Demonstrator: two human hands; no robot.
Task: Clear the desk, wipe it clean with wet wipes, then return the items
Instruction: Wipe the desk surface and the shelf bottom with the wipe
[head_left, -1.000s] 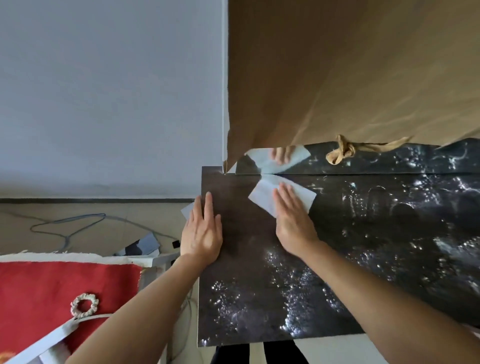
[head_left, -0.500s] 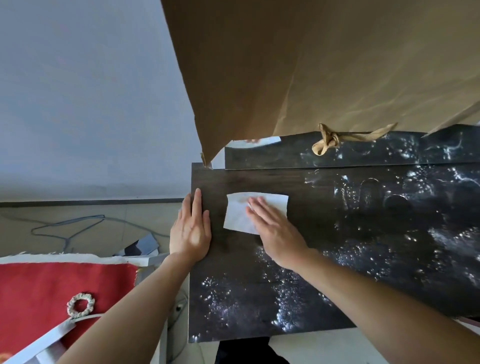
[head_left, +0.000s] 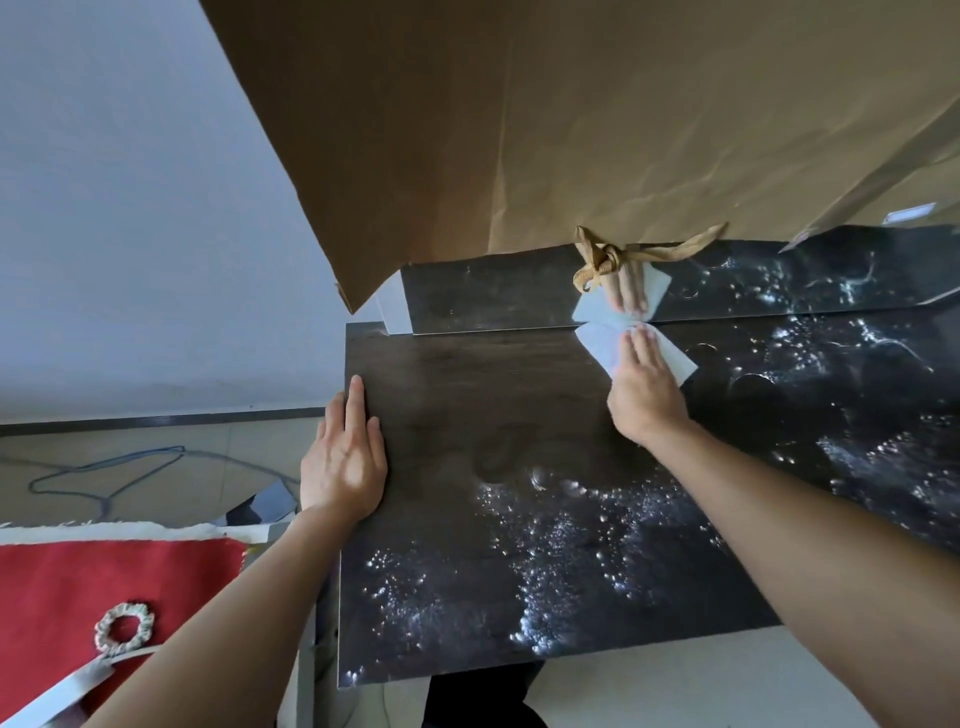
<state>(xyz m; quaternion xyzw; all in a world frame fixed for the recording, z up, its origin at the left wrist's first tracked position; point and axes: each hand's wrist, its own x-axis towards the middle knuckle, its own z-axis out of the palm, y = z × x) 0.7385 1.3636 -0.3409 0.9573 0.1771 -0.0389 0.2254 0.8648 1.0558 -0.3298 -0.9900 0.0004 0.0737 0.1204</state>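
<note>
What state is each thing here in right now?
Desk: bare, droplets across near and right parts.
Wet wipe: spread flat, pressed at the back edge.
Right hand: flat, pressing the wipe.
Left hand: flat on the desk's left edge.
Ribbon: knotted.

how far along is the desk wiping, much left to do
Done: no items show on the desk, and its rear-left patch looks matte and wiped. In hand: the right hand presses the wet wipe flat near the rear edge, while the left hand rests flat on the left edge. Left: shiny speckles cover the front and right, and the items are not yet returned.
</note>
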